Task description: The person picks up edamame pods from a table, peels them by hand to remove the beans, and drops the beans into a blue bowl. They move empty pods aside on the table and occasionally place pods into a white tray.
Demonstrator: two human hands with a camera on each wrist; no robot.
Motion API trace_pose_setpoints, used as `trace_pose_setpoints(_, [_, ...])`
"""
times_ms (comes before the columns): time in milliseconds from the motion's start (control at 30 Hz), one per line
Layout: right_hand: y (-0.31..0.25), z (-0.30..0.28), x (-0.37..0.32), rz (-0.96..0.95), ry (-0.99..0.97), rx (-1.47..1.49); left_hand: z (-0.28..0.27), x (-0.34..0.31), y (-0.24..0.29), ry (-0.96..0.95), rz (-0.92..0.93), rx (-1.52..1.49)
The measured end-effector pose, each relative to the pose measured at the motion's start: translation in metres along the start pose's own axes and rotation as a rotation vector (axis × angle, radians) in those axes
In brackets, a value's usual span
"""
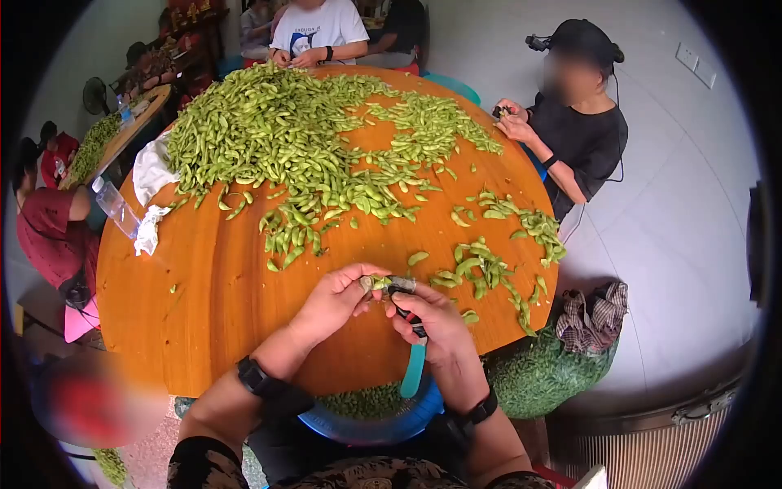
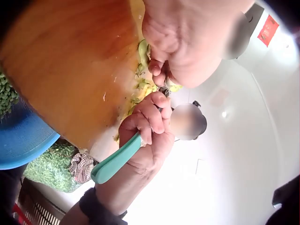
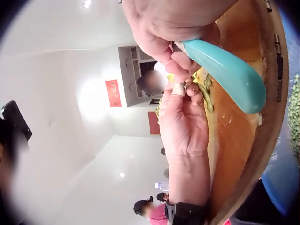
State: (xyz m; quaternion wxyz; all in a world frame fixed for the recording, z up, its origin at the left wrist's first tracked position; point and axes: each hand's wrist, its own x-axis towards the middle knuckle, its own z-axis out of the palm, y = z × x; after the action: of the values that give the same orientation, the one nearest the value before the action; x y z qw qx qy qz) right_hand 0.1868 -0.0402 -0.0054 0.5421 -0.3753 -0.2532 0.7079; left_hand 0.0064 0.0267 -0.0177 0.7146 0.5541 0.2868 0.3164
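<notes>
Over the near edge of the table my left hand (image 1: 336, 300) pinches a green soybean pod (image 1: 379, 283) between thumb and fingers; a whitish wrap (image 3: 178, 89) covers the thumb tip. My right hand (image 1: 440, 324) grips a teal-handled tool (image 1: 413, 371) with a black and red upper part, the teal end pointing down toward me. The tool's tip meets the pod between the two hands and is mostly hidden by fingers. In the left wrist view, the right fingers curl round the teal handle (image 2: 117, 161). Loose pods (image 1: 481, 269) lie just right of the hands.
A large pod heap (image 1: 261, 130) covers the far left of the round wooden table (image 1: 220, 326). Below its near edge sits a blue basin (image 1: 423, 416) of shelled beans, beside a full bag (image 1: 554, 375). A plastic bottle (image 1: 116, 208) lies left. Another person (image 1: 582, 122) sits right.
</notes>
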Motion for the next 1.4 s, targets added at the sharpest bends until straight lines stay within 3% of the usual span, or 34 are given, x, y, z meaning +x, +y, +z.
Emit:
trace_pose_setpoints(133, [0.001,0.005,0.001,-0.02,0.053,-0.03,0.006,0.003,-0.002,-0.004,0.033,-0.1])
trace_pose_setpoints(300, [0.013,0.018,-0.002,-0.076,0.068,-0.177,0.006,0.002,-0.016,0.145,0.262,0.328])
trace_pose_setpoints(400, [0.017,0.022,-0.003,-0.114,0.107,-0.254,0.003,0.001,-0.014,0.151,0.178,0.287])
trace_pose_setpoints(633, [0.009,0.004,0.007,-0.118,0.146,-0.126,0.002,0.001,-0.004,0.163,0.042,0.238])
trace_pose_setpoints(700, [0.007,-0.002,0.01,-0.112,0.14,-0.104,-0.007,0.005,-0.012,0.199,0.251,0.576])
trace_pose_setpoints(833, [0.003,-0.003,0.013,-0.117,0.122,-0.127,0.002,-0.005,0.002,0.199,0.201,0.851])
trace_pose_setpoints(900, [0.001,-0.001,0.013,-0.14,0.131,-0.153,0.003,-0.007,0.0,0.246,0.265,1.0])
trace_pose_setpoints(1133, [-0.009,0.011,0.001,-0.11,0.194,-0.385,0.012,-0.008,0.01,0.33,0.262,0.966])
trace_pose_setpoints(1200, [-0.006,0.01,-0.005,-0.083,0.14,-0.367,0.013,-0.005,0.003,0.291,0.397,0.634])
trace_pose_setpoints(1233, [-0.005,0.01,-0.007,-0.055,0.086,-0.348,0.014,-0.006,0.005,0.292,0.398,0.633])
trace_pose_setpoints(1300, [-0.003,0.01,-0.006,-0.066,0.075,-0.333,0.016,-0.008,0.012,0.193,0.147,0.566])
trace_pose_setpoints(1333, [-0.002,0.008,-0.005,-0.071,0.061,-0.328,0.016,-0.009,0.012,0.193,0.146,0.567])
trace_pose_setpoints(1400, [-0.001,0.007,-0.005,-0.079,0.05,-0.32,0.017,-0.009,0.012,0.167,0.434,0.835])
